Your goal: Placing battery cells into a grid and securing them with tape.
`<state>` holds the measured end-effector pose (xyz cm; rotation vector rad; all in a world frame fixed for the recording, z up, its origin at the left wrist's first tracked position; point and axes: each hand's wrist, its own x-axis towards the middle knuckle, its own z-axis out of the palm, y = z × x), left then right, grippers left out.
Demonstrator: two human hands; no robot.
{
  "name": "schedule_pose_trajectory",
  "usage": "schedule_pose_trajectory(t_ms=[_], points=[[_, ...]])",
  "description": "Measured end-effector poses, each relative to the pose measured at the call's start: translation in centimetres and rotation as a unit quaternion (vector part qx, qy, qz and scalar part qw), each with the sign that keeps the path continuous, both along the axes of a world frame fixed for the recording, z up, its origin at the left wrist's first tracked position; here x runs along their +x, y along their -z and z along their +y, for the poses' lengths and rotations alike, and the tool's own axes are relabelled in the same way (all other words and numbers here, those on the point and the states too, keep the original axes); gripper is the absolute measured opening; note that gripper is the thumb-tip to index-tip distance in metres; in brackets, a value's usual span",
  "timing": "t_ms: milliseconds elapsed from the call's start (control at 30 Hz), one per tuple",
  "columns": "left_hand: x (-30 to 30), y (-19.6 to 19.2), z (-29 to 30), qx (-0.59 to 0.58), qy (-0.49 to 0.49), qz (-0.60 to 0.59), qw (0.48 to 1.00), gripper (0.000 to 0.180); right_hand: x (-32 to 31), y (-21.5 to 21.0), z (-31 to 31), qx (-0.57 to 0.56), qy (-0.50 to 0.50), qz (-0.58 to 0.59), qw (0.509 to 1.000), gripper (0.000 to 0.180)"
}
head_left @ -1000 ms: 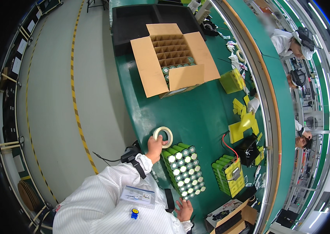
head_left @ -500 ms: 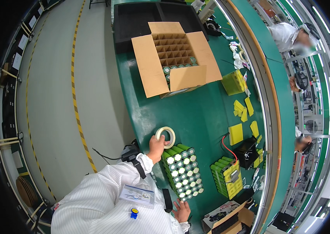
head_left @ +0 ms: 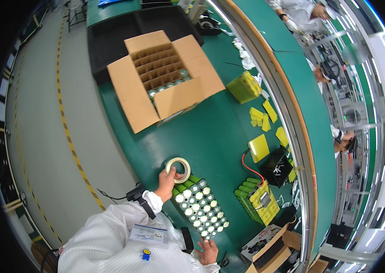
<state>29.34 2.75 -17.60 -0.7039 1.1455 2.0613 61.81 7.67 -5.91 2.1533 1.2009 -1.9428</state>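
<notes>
In my left hand point(head_left: 167, 183) is a roll of cream masking tape point(head_left: 178, 170), the fingers closed on its ring at the far left corner of a battery pack. The battery pack point(head_left: 200, 207) is a block of green cylindrical cells in black holders, round pale ends facing up. At its near end is my right hand point(head_left: 208, 251), palm partly up, fingers stretched and apart, fingertips touching or just beside the corner cell. Whether a strip of tape runs between roll and pack cannot be made out.
Beyond stands an open carton point(head_left: 160, 86) with dividers and some cells. To the right are a second battery pack point(head_left: 257, 200) with a red cable, a black box point(head_left: 276, 168), yellow sheets point(head_left: 259, 148), a yellow-wrapped pack point(head_left: 244, 87) and a small open carton point(head_left: 269, 248). A metal rail point(head_left: 288, 136) edges the bench.
The whole view has turned, so the bench things sit further left. My left hand still grips the tape roll at the pack's corner, and my right hand remains at the near end.
</notes>
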Motion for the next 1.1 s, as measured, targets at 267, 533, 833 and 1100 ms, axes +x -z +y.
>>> schedule_pose_trajectory(t_ms=[267, 533, 833, 1100], points=[[-0.3, 0.3, 0.2, 0.014, 0.072, -0.044, 0.996, 0.041, 1.6, 1.3, 0.0, 0.019, 0.005, 0.007, 1.0, 0.037], [-0.9, -1.0, 0.0, 0.074, 0.153, -0.059, 0.984, 0.06, 7.5, 1.7, 3.4, 0.012, -0.238, -0.113, 0.965, 0.049], [-1.4, -0.8, 0.0, 0.088, 0.157, -0.035, 0.983, 0.064, -17.0, -6.1, 12.9, 0.315, -0.159, 0.008, 0.936, 0.037], [-1.1, -0.3, 0.4, 0.059, 0.19, -0.059, 0.978, 0.06, -29.0, 5.6, 14.4, 0.128, -0.276, 0.148, 0.941, 0.05]])
